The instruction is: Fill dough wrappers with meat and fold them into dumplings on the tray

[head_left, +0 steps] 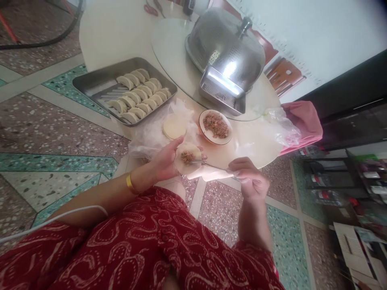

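In my left hand [165, 164] lies a round dumpling wrapper [180, 164], held on the palm and fingers. A small mound of meat filling [187, 156] sits in the middle of it. My right hand [249, 177] grips the handle of a thin metal spoon [211, 165], whose tip touches the filling. Just beyond the left hand, a stack of round wrappers [174, 125] rests on a crumpled plastic bag [145, 137]. A white bowl [203, 131] with more meat filling stands past the spoon, near the table edge.
A metal tray [90, 86] with rows of folded dumplings [140, 93] stands at the left. A large domed metal lid [217, 40] and a rectangular metal pan [222, 89] sit on the glass turntable [169, 44]. Pink cloth [305, 121] hangs at the table's right.
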Available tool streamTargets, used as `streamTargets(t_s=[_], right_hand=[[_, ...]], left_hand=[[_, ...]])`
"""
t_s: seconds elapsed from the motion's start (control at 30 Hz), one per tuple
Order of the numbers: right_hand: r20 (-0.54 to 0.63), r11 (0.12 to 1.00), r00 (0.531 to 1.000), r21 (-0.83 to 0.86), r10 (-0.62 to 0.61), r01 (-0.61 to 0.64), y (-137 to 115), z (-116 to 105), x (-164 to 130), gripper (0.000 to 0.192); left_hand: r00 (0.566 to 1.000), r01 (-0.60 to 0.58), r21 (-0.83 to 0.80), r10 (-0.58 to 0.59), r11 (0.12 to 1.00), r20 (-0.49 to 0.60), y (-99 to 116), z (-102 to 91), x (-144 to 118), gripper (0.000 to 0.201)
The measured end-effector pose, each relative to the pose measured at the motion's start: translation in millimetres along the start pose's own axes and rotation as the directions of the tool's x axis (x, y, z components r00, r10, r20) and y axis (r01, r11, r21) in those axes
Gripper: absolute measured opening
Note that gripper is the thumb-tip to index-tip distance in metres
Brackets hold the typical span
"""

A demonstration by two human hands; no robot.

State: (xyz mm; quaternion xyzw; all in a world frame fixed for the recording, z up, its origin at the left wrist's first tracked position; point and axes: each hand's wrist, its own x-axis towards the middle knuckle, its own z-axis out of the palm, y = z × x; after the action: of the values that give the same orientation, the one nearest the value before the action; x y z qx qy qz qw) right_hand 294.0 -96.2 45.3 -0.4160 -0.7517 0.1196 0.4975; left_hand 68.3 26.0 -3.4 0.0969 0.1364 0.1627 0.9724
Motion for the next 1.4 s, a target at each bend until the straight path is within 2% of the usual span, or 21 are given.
streamTargets(t_s=[0.1,0.2,0.23,0.3,0.43,0.53,0.73,0.87,1.0,1.07,1.17,1.27,1.33,1.4], right_hand=[[-0.243,0.995,0.970,-0.099,-0.013,-0.011,13.1,-2.5,-0.5,0.015],[-0.392,0.927,0.920,-0.335,0.028,-0.171,39.0,-6.2,-1.9,0.014],[-0.399,0.881,0.915,-0.412,0.056,-0.234,49.5,-6.9,-2.6,0.016],[-0.367,0.816,0.926,-0.507,0.088,-0.278,70.5,-6.8,-4.1,0.023],[-0.321,0.793,0.943,-0.551,0.087,-0.260,101.0,-2.9,-6.5,0.028],[-0.307,0.793,0.947,-0.552,0.093,-0.257,108.9,0.2,-8.1,0.028],[-0.329,0.835,0.935,-0.471,0.132,-0.283,97.6,7.2,-12.0,0.026],[-0.394,0.876,0.897,-0.336,0.202,-0.345,88.0,11.7,-8.6,0.024],[-0.495,0.904,0.832,-0.189,0.250,-0.384,78.2,12.6,-3.5,0.025],[-0.497,0.920,0.826,-0.124,0.266,-0.371,68.9,14.0,-3.5,0.023],[-0.411,0.957,0.878,-0.042,0.245,-0.287,50.8,18.4,-6.5,0.016],[-0.248,0.980,0.962,-0.127,0.116,-0.151,34.7,22.4,-9.2,0.016],[-0.161,0.974,0.987,-0.217,0.025,-0.060,27.8,23.0,-9.2,0.020],[-0.141,0.964,0.989,-0.267,-0.047,0.007,23.2,22.0,-7.6,0.022]], left_hand=[[0.998,-0.016,0.002,0.016,1.000,-0.067,-3.1,-2.3,2.6,0.057],[0.990,-0.029,0.002,0.029,1.000,-0.139,-5.0,-3.7,6.2,0.056],[0.988,-0.031,0.001,0.031,1.000,-0.153,-5.4,-3.4,7.3,0.056],[0.986,-0.027,-0.005,0.026,1.000,-0.168,-6.0,-1.8,9.5,0.058],[0.980,-0.006,-0.033,-0.001,0.999,-0.197,-7.5,3.0,12.7,0.059],[0.979,-0.006,-0.043,-0.003,0.999,-0.202,-8.7,3.9,15.2,0.058],[0.983,-0.017,-0.014,0.014,1.000,-0.181,-9.3,-8.5,26.1,0.053],[0.973,-0.001,-0.062,-0.013,0.998,-0.229,-6.7,-15.4,43.7,0.049],[0.956,-0.028,-0.111,-0.006,0.993,-0.295,0.2,-5.6,59.3,0.050],[0.959,-0.060,-0.141,0.018,0.988,-0.283,3.8,2.2,60.8,0.051],[0.969,-0.062,-0.151,0.024,0.987,-0.245,7.1,9.1,54.9,0.055],[0.986,-0.044,-0.143,0.021,0.989,-0.163,7.6,7.3,45.4,0.059],[0.992,-0.043,-0.133,0.026,0.990,-0.126,7.3,3.6,39.7,0.058],[0.993,-0.040,-0.113,0.027,0.993,-0.115,7.1,0.1,35.3,0.058]])
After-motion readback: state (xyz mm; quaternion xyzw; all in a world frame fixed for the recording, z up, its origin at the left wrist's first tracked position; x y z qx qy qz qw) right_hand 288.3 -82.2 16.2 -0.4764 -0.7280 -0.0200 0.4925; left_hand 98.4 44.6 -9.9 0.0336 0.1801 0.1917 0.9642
